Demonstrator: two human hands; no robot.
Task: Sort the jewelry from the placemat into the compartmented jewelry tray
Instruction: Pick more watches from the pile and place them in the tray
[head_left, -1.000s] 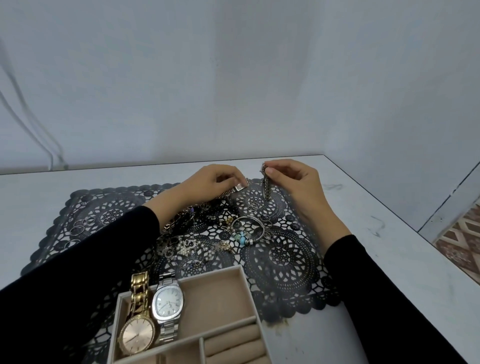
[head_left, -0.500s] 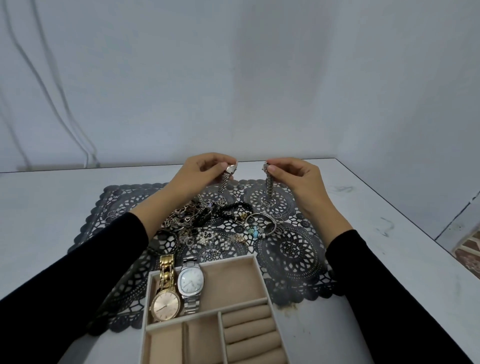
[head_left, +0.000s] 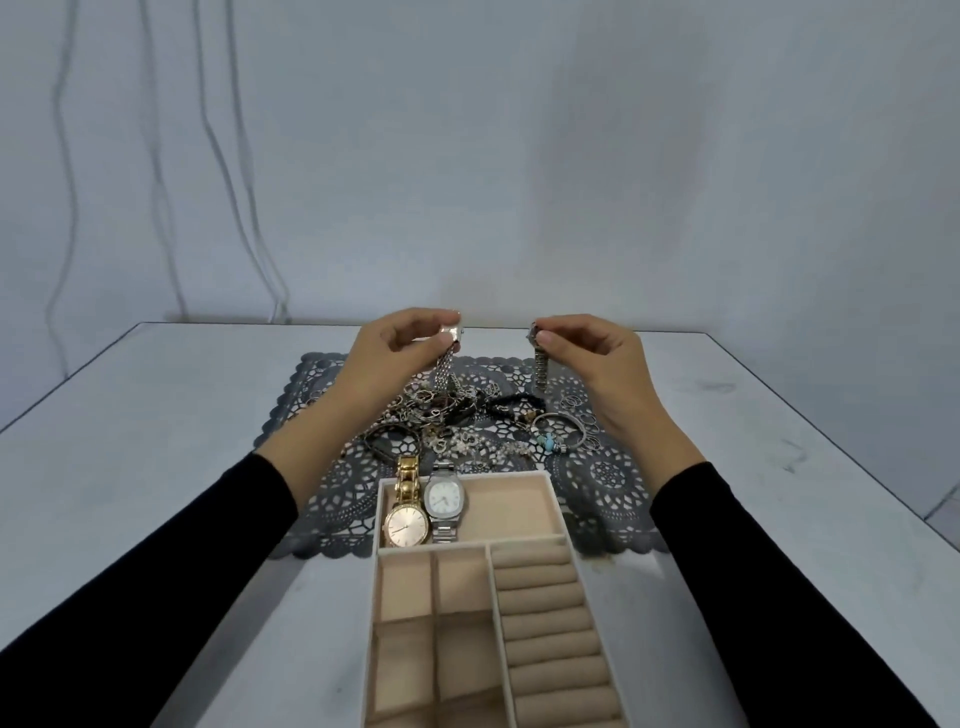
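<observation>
**Item 1.** Left grip (head_left: 400, 348): raised over the far half of the placemat (head_left: 608, 483), thumb and fingertips pinching the case of a silver mesh-band watch (head_left: 447, 364). The band hangs straight down. Its lower end meets the jewelry heap (head_left: 452, 415); whether it touches cannot be told.

**Item 2.** Right grip (head_left: 592, 353): at the same height, apart from the left, thumb and forefinger pinching the top of a narrow link-band watch (head_left: 540, 366). This also hangs upright, its end above the mat.

**Item 3.** Placemat: dark grey lace, lying flat on the white surface (head_left: 156, 441). It carries the heap of mixed chains, cords and charms at its middle.
- A bangle with turquoise beads (head_left: 558, 434) lies right of the heap.
- Thin wire rings (head_left: 574, 402) lie just beyond the bangle.

**Item 4.** Jewelry tray (head_left: 376, 519): beige, lined, with its far edge overlapping the near edge of the mat.
- Far wide compartment: a gold watch (head_left: 406, 525) and a silver watch (head_left: 444, 499) side by side at its left end, faces up.
- Near left: small square compartments (head_left: 405, 584).
- Near right: ring rolls (head_left: 550, 618).

**Item 5.** Black sleeves (head_left: 156, 571) cover both forearms.
</observation>
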